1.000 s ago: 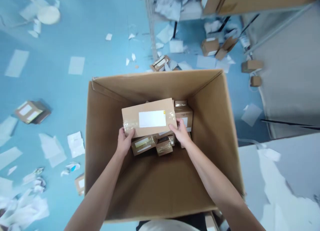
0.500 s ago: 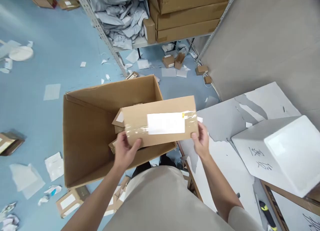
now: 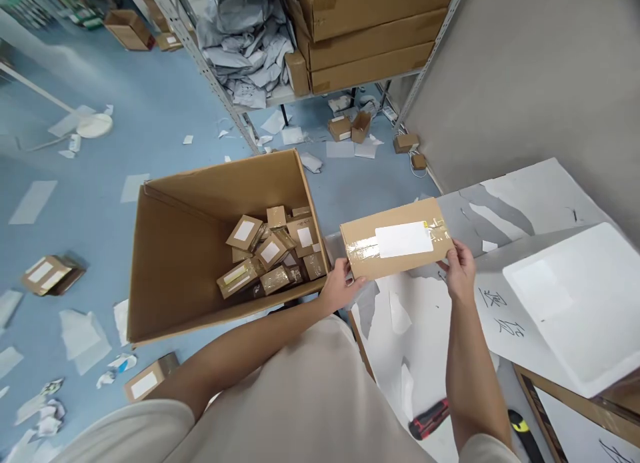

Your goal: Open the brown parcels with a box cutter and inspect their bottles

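Note:
Between my two hands is a flat, long cardboard box point(image 3: 360, 253) with a white label point(image 3: 404, 240) and clear tape at both ends. My left hand point(image 3: 341, 288) grips its left end, thumb on the near edge. At the right end my right hand point(image 3: 459, 266) is closed around the corner. The held box is over the near-left part of a white-topped table point(image 3: 430, 329). To its left stands a large open carton point(image 3: 175, 263) with several small taped boxes point(image 3: 270, 251) heaped at its right side.
A red box cutter point(image 3: 429, 419) and a black-and-yellow one point(image 3: 525, 433) lie on the table near a white bin point(image 3: 575, 303). Beyond is a metal shelf point(image 3: 235, 133) with grey bags point(image 3: 250, 43) and stacked cartons point(image 3: 375, 36). Paper scraps point(image 3: 85, 336) litter the blue floor.
Both hands have carried the flat box right, from above the large carton to over the table. The small boxes inside the carton now show. The view has shifted too.

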Tool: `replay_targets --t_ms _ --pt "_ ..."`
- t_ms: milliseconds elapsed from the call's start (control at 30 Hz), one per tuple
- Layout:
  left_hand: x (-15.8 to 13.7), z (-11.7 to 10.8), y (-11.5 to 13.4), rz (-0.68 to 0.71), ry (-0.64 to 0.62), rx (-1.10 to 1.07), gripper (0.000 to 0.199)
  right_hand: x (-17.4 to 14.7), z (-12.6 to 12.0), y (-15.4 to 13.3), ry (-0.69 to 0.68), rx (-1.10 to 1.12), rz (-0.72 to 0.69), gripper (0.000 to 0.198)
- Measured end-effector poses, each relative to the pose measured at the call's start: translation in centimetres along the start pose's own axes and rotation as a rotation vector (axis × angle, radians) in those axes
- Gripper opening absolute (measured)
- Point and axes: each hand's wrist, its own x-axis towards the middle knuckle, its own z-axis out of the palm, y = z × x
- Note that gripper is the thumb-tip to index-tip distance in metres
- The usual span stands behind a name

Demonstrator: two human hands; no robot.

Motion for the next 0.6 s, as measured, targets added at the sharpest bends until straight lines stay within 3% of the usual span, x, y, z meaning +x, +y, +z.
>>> replay_targets --t_ms 167,400,500,600 --pt "0.3 0.5 -2.2 -0.101 0.033 -0.013 0.059 -0.3 1.1 2.5 -0.054 -0.103 0.151 0.058" --pt "1.0 -0.2 -3.2 -0.091 -0.022 -0.093 0.061 -0.6 2.5 3.5 0.014 -0.202 0.144 0.060" --pt "0.9 -0.3 -3.7 -0.095 -0.049 -0.084 0.062 -0.5 2.3 3.7 0.089 -0.365 0.088 0.064" --pt "0.9 -0.7 -3.6 -0.111 0.000 -0.086 0.060 -0.9 2.1 2.5 0.194 -0.644 -0.086 0.072"
